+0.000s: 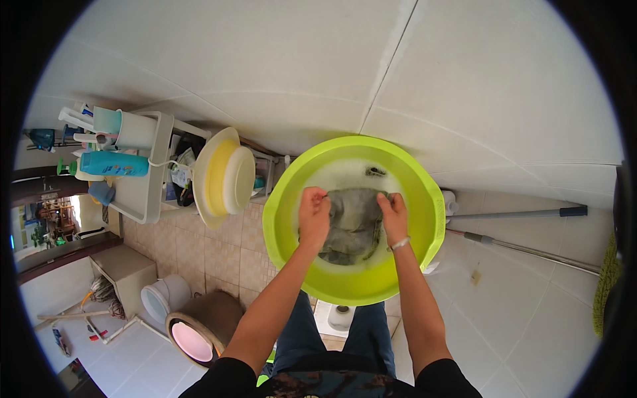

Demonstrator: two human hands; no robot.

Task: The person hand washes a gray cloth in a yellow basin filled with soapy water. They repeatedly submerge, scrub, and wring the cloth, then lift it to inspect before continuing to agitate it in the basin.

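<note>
grey cloth (355,225) is hanging spread between two hands over sudsy water (345,174).
the cloth is sitting inside the green basin (361,288), near its middle, with its lower part reaching into the suds; how deep it is going, i cannot tell. the left hand (314,215) is pinching the upper left corner, the right hand (393,215) is pinching the upper right, and both are keeping their fingers closed on the fabric, well apart from each other. working it well is probably a matter of keeping that pull even, so the creases across the middle are opening and suds are reaching them. wet fabric is likely weighing heavily on small pinches, so gathering a little more edge is seeming wise. keeping movements low and inside the rim is likely limiting splashes. a small dark item (375,171) is lying beyond the cloth in the suds.
</note>
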